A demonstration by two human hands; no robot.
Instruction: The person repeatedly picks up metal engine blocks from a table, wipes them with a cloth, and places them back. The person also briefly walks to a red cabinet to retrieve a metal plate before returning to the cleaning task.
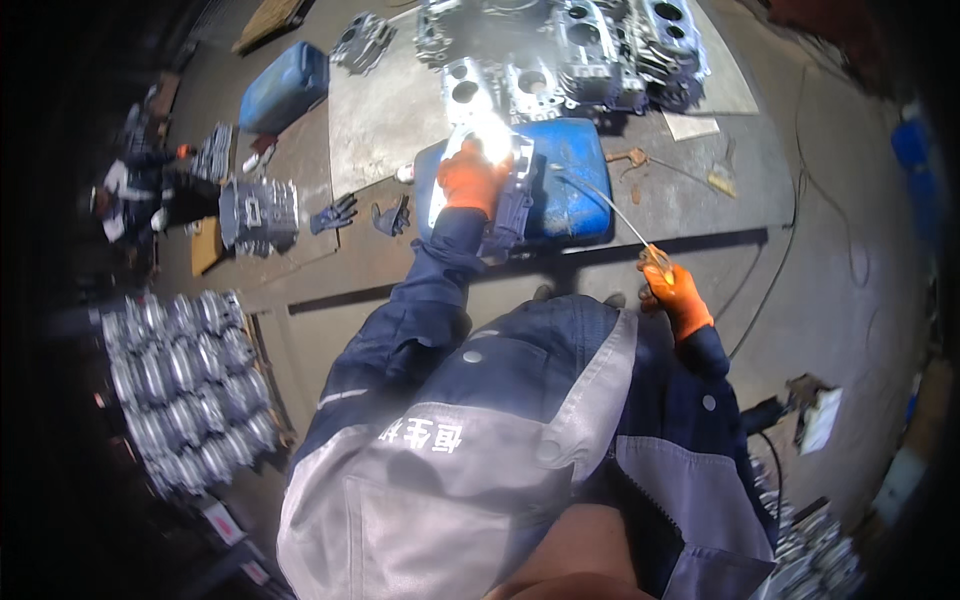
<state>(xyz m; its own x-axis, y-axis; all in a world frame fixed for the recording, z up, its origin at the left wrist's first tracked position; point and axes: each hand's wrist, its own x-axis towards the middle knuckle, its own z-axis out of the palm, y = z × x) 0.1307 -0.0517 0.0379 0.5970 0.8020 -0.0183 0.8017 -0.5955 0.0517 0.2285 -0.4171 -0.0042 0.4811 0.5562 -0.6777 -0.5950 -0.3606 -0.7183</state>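
Observation:
My left hand (pixel 470 182), in an orange glove, grips the upper part of a grey metal engine casting (pixel 513 208). Strong glare hides some of its fingertips and the casting's top. Under the casting lies a blue plastic jerrycan (pixel 570 190) on its side. To the right, my right hand (pixel 680 298), also gloved in orange, is closed around the yellow-orange handle of a long thin metal-shafted tool (pixel 630 228). Its shaft slants up and left, and the tip appears over the jerrycan, apart from the casting.
Several engine castings (pixel 590 60) stand beyond the jerrycan on a metal sheet (pixel 375 135). An orange air gun (pixel 628 158) and a brush (pixel 722 180) lie right. Dark gloves (pixel 335 214), another blue jerrycan (pixel 285 88) and stacked metal parts (pixel 190 385) are left; a person (pixel 135 195) works far left.

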